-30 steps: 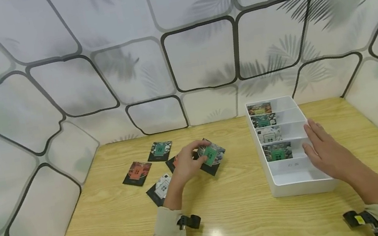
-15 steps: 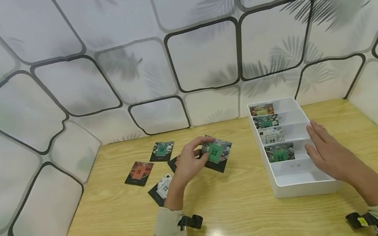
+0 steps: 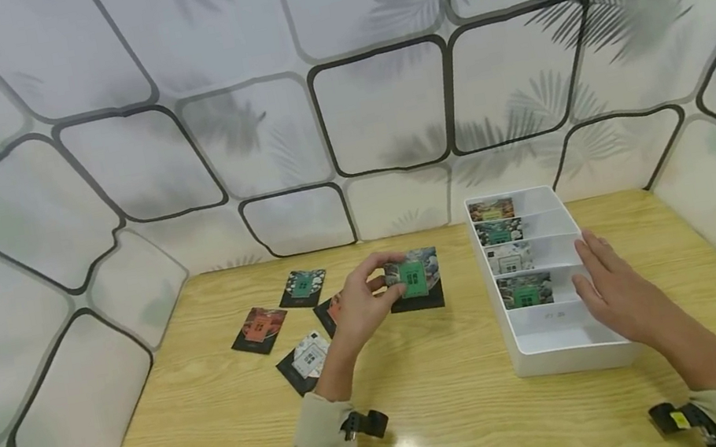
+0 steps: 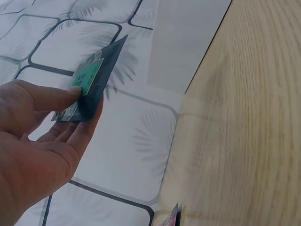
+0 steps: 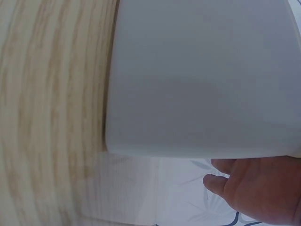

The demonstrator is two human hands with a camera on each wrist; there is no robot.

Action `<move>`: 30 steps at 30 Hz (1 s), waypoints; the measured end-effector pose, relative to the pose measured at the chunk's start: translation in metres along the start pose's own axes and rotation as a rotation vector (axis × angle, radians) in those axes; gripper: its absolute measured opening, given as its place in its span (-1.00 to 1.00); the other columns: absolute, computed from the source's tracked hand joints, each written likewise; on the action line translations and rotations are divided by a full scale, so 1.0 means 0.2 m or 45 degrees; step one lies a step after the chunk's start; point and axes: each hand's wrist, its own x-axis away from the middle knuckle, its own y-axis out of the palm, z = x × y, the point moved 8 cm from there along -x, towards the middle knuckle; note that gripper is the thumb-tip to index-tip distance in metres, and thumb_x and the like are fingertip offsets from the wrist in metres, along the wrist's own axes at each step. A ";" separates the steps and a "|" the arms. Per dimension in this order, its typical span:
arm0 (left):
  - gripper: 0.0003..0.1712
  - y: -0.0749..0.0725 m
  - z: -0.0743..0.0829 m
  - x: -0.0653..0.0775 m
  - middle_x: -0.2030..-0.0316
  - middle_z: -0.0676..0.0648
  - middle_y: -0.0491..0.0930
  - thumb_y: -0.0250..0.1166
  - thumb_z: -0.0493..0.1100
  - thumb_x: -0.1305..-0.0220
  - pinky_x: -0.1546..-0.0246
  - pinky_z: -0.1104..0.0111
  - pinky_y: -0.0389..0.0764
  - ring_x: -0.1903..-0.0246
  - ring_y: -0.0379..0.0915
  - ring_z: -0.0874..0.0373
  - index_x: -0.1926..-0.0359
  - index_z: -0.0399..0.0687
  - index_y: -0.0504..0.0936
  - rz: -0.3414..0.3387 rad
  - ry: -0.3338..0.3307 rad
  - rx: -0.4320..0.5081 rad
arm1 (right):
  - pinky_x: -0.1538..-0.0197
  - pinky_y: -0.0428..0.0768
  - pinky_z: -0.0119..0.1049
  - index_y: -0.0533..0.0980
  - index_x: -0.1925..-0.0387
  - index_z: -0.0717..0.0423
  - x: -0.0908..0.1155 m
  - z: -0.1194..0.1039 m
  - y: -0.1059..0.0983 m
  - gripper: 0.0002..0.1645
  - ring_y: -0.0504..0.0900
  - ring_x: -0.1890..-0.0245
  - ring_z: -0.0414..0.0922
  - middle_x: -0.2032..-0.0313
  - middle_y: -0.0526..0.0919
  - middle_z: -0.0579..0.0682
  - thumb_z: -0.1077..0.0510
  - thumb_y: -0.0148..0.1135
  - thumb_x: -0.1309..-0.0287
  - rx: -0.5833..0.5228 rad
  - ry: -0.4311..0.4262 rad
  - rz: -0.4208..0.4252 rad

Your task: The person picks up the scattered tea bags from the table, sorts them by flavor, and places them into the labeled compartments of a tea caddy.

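My left hand (image 3: 364, 306) holds a thin square packet (image 3: 421, 276) above the table, pinched by its left edge. It has a green label over a patterned top and a dark lower band. In the left wrist view the thumb lies on the face of the packet (image 4: 91, 84), with fingers behind. A white divided box (image 3: 572, 360) stands to the right, packets standing in its farther compartments. My right hand (image 3: 617, 289) rests along the box's right side with fingers extended. The right wrist view shows the box wall (image 5: 197, 84) and part of that hand (image 5: 263, 188).
Left of my left hand lie a green-labelled packet (image 3: 302, 287), an orange packet (image 3: 259, 329) and a white one (image 3: 306, 360). Another orange packet (image 3: 325, 315) is partly hidden by the hand. A patterned curtain (image 3: 381, 107) borders the wooden table (image 3: 466, 428).
My left hand has raised the packet and moved slightly right; the packet has turned from slanted to nearly square-on. The right hand stays against the box.
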 end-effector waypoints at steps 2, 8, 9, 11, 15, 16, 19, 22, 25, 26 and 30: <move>-0.56 0.01 0.01 -0.01 -0.17 -0.20 0.53 0.32 -0.48 -0.33 0.17 0.32 0.68 -0.04 0.63 -0.12 -0.20 -0.19 0.60 0.024 0.013 -0.002 | -0.52 -0.21 0.21 -0.16 -0.54 0.52 0.00 0.00 0.00 -0.20 -0.22 -0.54 0.40 -0.55 -0.22 0.47 0.00 -0.26 -0.63 0.011 0.003 0.002; -0.56 0.04 0.02 -0.01 -0.16 -0.22 0.54 0.34 -0.49 -0.30 0.16 0.33 0.68 -0.01 0.64 -0.18 -0.18 -0.22 0.61 0.059 0.030 0.037 | -0.51 -0.17 0.26 -0.19 -0.55 0.49 0.00 0.00 0.00 -0.18 -0.26 -0.55 0.37 -0.57 -0.27 0.43 -0.02 -0.28 -0.63 0.023 0.032 -0.028; -0.57 0.05 0.03 -0.02 -0.16 -0.23 0.54 0.34 -0.50 -0.30 0.17 0.33 0.68 -0.01 0.64 -0.18 -0.17 -0.23 0.61 0.064 0.040 0.042 | -0.50 -0.16 0.28 -0.20 -0.55 0.48 0.00 0.00 0.00 -0.18 -0.27 -0.56 0.37 -0.57 -0.27 0.42 -0.03 -0.29 -0.63 0.027 0.039 -0.038; -0.57 0.06 0.04 -0.02 -0.15 -0.25 0.54 0.34 -0.51 -0.30 0.17 0.34 0.67 0.00 0.63 -0.19 -0.17 -0.26 0.61 0.071 0.073 0.045 | -0.48 -0.11 0.32 -0.21 -0.56 0.47 -0.01 0.00 0.01 -0.17 -0.26 -0.55 0.37 -0.57 -0.27 0.42 -0.04 -0.29 -0.63 0.048 0.049 -0.049; -0.58 0.11 0.06 -0.04 -0.14 -0.26 0.54 0.32 -0.52 -0.30 0.21 0.37 0.65 0.06 0.64 -0.20 -0.16 -0.28 0.61 0.067 0.122 0.071 | -0.45 -0.06 0.38 -0.21 -0.56 0.46 -0.01 0.00 0.01 -0.17 -0.26 -0.55 0.38 -0.57 -0.27 0.41 -0.05 -0.30 -0.63 0.070 0.061 -0.059; -0.59 0.12 0.07 -0.05 -0.13 -0.26 0.54 0.31 -0.52 -0.30 0.24 0.38 0.64 0.10 0.64 -0.20 -0.16 -0.28 0.60 0.063 0.134 0.080 | -0.44 -0.06 0.40 -0.21 -0.56 0.46 -0.01 0.00 0.01 -0.17 -0.26 -0.55 0.38 -0.57 -0.27 0.41 -0.05 -0.30 -0.63 0.070 0.059 -0.057; -0.61 0.16 0.09 -0.06 -0.11 -0.27 0.55 0.31 -0.51 -0.32 0.27 0.40 0.62 0.13 0.61 -0.17 -0.14 -0.30 0.60 0.061 0.170 0.089 | -0.41 -0.06 0.44 -0.20 -0.56 0.47 0.00 -0.01 0.00 -0.18 -0.27 -0.56 0.37 -0.57 -0.24 0.42 -0.05 -0.32 -0.63 0.073 0.053 -0.051; -0.65 0.20 0.11 -0.08 -0.09 -0.29 0.56 0.30 -0.51 -0.33 0.28 0.40 0.62 0.13 0.59 -0.17 -0.12 -0.34 0.60 0.066 0.215 0.090 | -0.41 -0.07 0.46 -0.18 -0.56 0.47 0.00 -0.01 0.00 -0.18 -0.25 -0.56 0.37 -0.56 -0.23 0.43 -0.06 -0.32 -0.63 0.079 0.055 -0.048; -0.66 0.24 0.13 -0.09 -0.08 -0.30 0.58 0.30 -0.50 -0.33 0.26 0.36 0.65 0.11 0.60 -0.19 -0.10 -0.34 0.61 0.074 0.249 0.091 | -0.41 -0.08 0.45 -0.17 -0.56 0.47 0.00 -0.02 0.00 -0.17 -0.23 -0.55 0.37 -0.56 -0.22 0.43 -0.07 -0.32 -0.63 0.109 0.061 -0.045; -0.67 0.26 0.14 -0.10 -0.08 -0.29 0.58 0.30 -0.50 -0.33 0.25 0.35 0.65 0.11 0.61 -0.18 -0.10 -0.34 0.61 0.078 0.257 0.088 | -0.41 -0.08 0.45 -0.16 -0.56 0.47 0.00 -0.02 0.00 -0.17 -0.22 -0.55 0.37 -0.56 -0.21 0.43 -0.08 -0.31 -0.63 0.120 0.064 -0.045; -0.68 0.32 0.15 -0.13 -0.08 -0.28 0.59 0.30 -0.49 -0.34 0.25 0.34 0.66 0.10 0.62 -0.18 -0.10 -0.32 0.62 0.086 0.245 0.100 | -0.42 -0.07 0.44 -0.15 -0.56 0.46 0.00 -0.01 -0.01 -0.17 -0.21 -0.56 0.36 -0.57 -0.19 0.42 -0.08 -0.32 -0.63 0.155 0.072 -0.039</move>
